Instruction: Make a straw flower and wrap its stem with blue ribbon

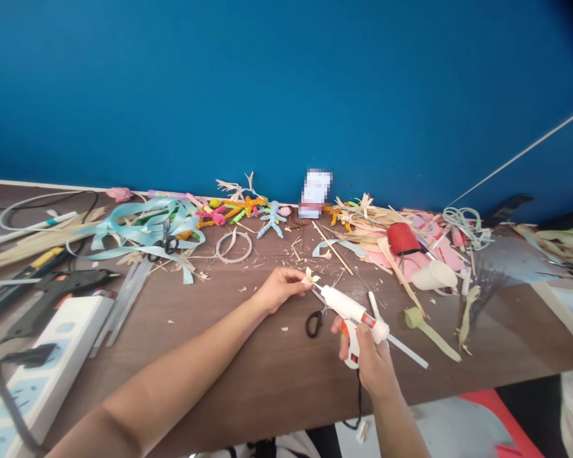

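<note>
My left hand [282, 289] is closed in a pinch on a small pale flower [310, 277] with pointed petals. In my right hand [370, 356] is a white and orange hot glue gun [346, 304], its nozzle pointing up and left, touching or very near the flower; which of the two I cannot tell. A clear glue stick [405, 350] lies behind the gun's rear end, and a black cord hangs from its handle. Just left of the gun rest black-handled scissors [314, 324], partly hidden by it.
A white power strip [62, 356] and a dark glue gun [62, 289] lie at left, beside clear glue sticks [124, 305]. Blue ribbon [143, 222] and coloured pipe-cleaner pieces line the wall. To the right are a red spool [403, 239], a paper cup [434, 276] and green ribbon [434, 334].
</note>
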### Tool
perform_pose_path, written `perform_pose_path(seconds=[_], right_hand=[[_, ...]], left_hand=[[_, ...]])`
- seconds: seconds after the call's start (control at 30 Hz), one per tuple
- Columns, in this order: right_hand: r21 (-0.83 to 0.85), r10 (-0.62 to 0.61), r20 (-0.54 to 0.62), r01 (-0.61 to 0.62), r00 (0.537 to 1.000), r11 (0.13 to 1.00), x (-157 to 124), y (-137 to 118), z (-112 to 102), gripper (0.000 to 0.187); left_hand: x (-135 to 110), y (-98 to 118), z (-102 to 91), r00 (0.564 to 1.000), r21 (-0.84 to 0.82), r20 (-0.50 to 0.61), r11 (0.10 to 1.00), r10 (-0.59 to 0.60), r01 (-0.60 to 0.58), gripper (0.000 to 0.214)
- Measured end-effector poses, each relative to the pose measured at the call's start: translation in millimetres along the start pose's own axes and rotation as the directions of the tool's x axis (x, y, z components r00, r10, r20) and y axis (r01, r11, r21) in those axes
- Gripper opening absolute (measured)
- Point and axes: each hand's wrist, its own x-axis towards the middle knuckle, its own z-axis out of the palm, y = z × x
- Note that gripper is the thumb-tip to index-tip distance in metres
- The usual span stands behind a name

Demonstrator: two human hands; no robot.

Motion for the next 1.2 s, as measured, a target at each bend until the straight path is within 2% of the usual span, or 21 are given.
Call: perform_pose_path(seconds=[0.37,0.53,0.67,0.87,0.97,1.1,1.2], right_hand=[[-0.152,0.03,-0.023,-0.033,0.999,0.988,-2.6,-7.7,-3.7,0.048],[-0.279,0.031,0.007,-0.027,1.0,0.96,-1.3,-6.3,-7.8,0.049],[-0.346,0.031,-0.018,-0.035,0.999,0.937,-1.6,-6.8,-8.4,0.049],[-0.451,-0.096,0.047,0.107,0.994,0.886,-0.9,-7.7,-11.9,0.035],[-0.453,-0.117,0.059,0.131,0.991,0.882,-1.1,-6.7,-14.1,0.033],[-0.361,-0.059,0.024,0.063,0.998,0.931,-4.9,-7.1,-13.2,0.042],[-0.31,-0.059,-0.02,0.05,0.998,0.949,-8.3,-8.8,-11.5,0.045]], left_hand=[[-0.8,-0.3,0.5,0.999,0.028,0.038,0.999,0.02,-0.021,0.018],[0.5,-3.2,-1.0,0.999,0.024,0.032,1.0,0.008,-0.009,0.019],[0.7,-4.3,-1.7,0.999,0.026,0.031,1.0,0.01,-0.011,0.02],[0.6,-4.1,-2.0,0.999,0.047,0.042,0.999,0.001,-0.003,0.021],[0.5,-3.4,-1.9,0.999,0.055,0.05,0.998,0.002,-0.004,0.019],[-0.1,-1.4,-0.8,0.999,0.067,0.052,0.998,0.005,-0.008,0.019],[-0.3,-1.2,-0.2,0.999,0.06,0.047,0.998,0.005,-0.008,0.02]])
